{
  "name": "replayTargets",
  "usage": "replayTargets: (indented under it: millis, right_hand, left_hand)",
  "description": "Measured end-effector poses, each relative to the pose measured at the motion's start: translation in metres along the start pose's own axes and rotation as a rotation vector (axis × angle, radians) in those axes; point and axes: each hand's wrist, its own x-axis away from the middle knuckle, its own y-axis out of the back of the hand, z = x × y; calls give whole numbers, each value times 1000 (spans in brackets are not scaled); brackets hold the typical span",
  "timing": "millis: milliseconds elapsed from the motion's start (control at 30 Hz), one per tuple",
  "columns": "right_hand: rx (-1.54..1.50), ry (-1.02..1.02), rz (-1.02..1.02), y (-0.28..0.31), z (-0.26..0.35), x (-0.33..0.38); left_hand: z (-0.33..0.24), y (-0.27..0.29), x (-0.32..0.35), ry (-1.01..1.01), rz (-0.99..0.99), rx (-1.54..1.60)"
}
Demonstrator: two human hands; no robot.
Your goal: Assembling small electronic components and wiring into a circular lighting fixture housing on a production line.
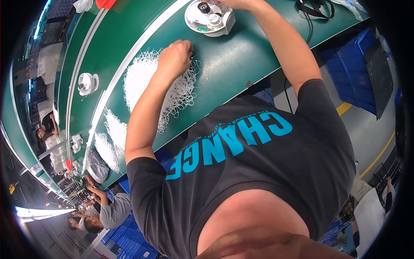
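Observation:
At the edge of a pile of white looped ties, my left hand is closed, its fingers curled downward. What its fingertips hold, if anything, is hidden. A white round device housing with a black cylinder, a white round part and a bit of green inside stands on the green bench. My right hand is at the housing's far side, its fingers bent against it and partly cut off by the upper picture edge. One loose tie lies apart, right of the pile.
Black straps and a cable lie at the bench's far right. Left is a conveyor line with another white unit. Smaller tie piles and a clear plastic bag lie further along. Blue crates stand right; a co-worker sits lower left.

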Motion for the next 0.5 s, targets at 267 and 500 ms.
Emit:
replayTargets:
  millis: [267,500]
  right_hand:
    - [19,243,-138,1,-25,-7]
    - [58,145,-28,-1,-3,-7]
  left_hand:
    - [-9,24,-4,-4,-100,273]
    - [5,61,-28,51,-427,691]
